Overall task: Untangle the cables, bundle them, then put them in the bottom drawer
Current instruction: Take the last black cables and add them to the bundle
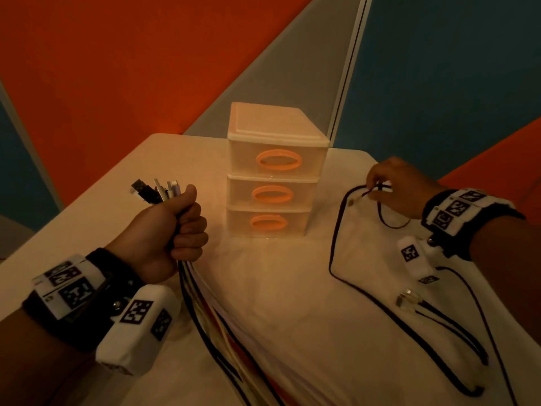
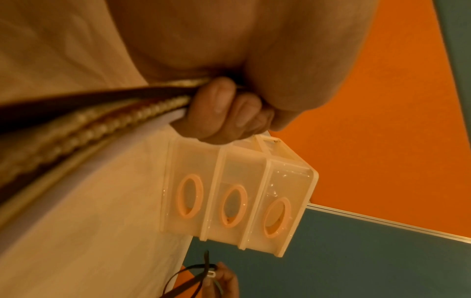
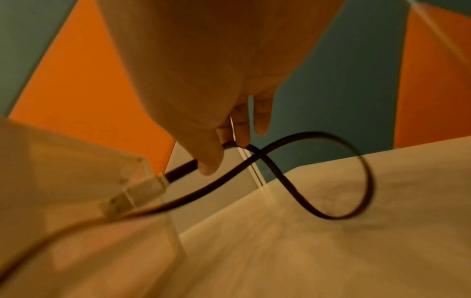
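Fingers first: the left hand (image 1: 164,235) is a tight fist, all fingers and thumb curled round the gathered cables (image 1: 205,312), their plug ends (image 1: 155,190) fanning out above the thumb while the strands trail down across the table (image 1: 278,288) toward the near edge. Over on the other side, the right hand (image 1: 401,189) pinches a black cable (image 1: 333,244) near its clear connector, thumb and fingertips pressed together on it, and just beyond the pinch the cord crosses itself in a loop. That loop is the danger: pull it toward the fist now and I reckon it cinches into a knot rather than falling open. A second clear plug (image 1: 407,300) lies on the cloth nearby with dark strands running off it, so a hasty sweep could snag that too. The fist may also slip a plug if it loosens. The drawer unit (image 1: 272,168) stands between the hands, bottom drawer (image 1: 268,222) shut, and neither hand is free to open it.
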`<state>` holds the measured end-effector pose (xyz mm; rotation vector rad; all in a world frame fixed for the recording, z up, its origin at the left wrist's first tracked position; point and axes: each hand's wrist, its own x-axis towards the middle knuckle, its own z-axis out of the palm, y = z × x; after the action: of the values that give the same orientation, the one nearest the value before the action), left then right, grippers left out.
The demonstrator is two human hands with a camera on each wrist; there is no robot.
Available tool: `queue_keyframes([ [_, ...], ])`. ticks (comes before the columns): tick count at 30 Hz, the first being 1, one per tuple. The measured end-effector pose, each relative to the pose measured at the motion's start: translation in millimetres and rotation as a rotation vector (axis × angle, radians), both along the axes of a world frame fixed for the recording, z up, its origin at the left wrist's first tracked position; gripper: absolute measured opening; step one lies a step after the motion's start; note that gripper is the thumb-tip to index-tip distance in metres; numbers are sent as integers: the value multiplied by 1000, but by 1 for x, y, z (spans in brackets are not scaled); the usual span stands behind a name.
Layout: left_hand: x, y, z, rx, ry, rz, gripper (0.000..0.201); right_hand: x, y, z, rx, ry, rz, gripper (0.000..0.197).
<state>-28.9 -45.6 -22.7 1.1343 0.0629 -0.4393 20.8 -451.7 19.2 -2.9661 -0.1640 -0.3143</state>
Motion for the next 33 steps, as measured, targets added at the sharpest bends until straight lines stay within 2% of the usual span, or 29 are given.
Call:
queue_keyframes([
  [2,0,0,1,-7,-5,4,53,-7,-10,7,8,-123,-72,28],
  [4,-1,-1,1,-12,-7,11,54,-15,-13,19,-24,-194,-142,25],
  [8,-1,-2,2,-19,-5,21,54,-26,-2,42,-94,-88,-183,10],
  [11,-2,-2,2,-19,-12,35,54,-34,16,57,193,-95,-131,7],
  [13,-3,-3,3,-17,-20,52,53,-42,34,63,346,-227,-88,7],
  [17,-5,-6,5,-25,-45,75,53,-59,84,51,495,-604,-77,10],
  [21,-6,-6,7,-11,-97,84,53,-87,142,31,784,-694,19,15],
  [23,-8,-6,8,0,-126,69,54,-96,166,25,897,-674,141,15],
  [26,-11,-8,9,-19,-146,36,55,-96,190,5,1085,-496,275,18],
  [30,-14,-10,10,-90,-148,4,54,-91,206,-33,1141,-284,286,17],
  [33,-17,-15,11,-69,-158,36,55,-91,207,-44,1169,-239,298,14],
])
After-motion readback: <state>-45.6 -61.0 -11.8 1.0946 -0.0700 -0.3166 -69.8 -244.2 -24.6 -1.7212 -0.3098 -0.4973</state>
